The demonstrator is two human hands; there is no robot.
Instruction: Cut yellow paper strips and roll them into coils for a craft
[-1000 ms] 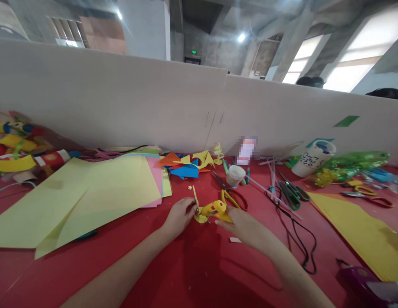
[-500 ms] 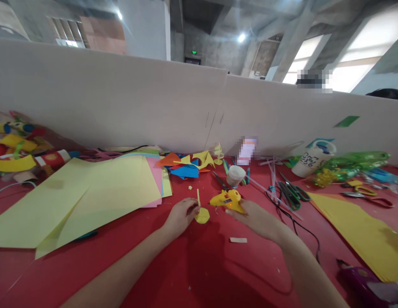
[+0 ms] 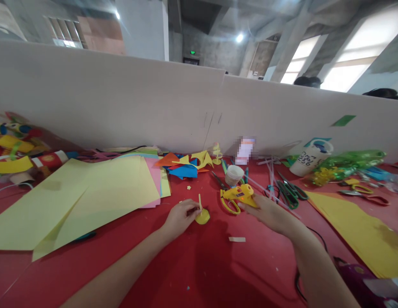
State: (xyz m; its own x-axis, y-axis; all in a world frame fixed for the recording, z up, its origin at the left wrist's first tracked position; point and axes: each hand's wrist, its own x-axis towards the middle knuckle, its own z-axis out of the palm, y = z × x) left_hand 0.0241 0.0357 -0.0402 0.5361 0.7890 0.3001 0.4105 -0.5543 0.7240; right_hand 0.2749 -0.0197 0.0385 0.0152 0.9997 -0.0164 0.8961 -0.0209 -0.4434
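Observation:
My left hand [image 3: 180, 219] pinches a thin pale-yellow paper stick [image 3: 200, 201] near its lower end. The stick stands nearly upright on a small yellow paper disc [image 3: 204, 218], which lies on the red table. Wrapped round the handle of a yellow hot glue gun [image 3: 238, 193] is my right hand [image 3: 272, 210]. The nozzle points left, over a pair of scissors with yellow handles [image 3: 231, 208]. Just behind the gun is a white paper cup [image 3: 234, 174]. A small pale strip [image 3: 237, 239] lies nearer to me, between my forearms.
Large yellow paper sheets [image 3: 115, 184] cover the left side. Colored paper scraps [image 3: 184, 171] and a yellow spiral paper piece [image 3: 216, 154] lie toward the white partition [image 3: 122, 102]. On the right are green-handled scissors [image 3: 288, 194], a marked white container [image 3: 310, 160] and yellow sheets [image 3: 353, 233].
My right hand has drawn the glue gun to the right, away from the stick and disc, uncovering the yellow scissor handles. My left hand still holds the stick in almost the same place.

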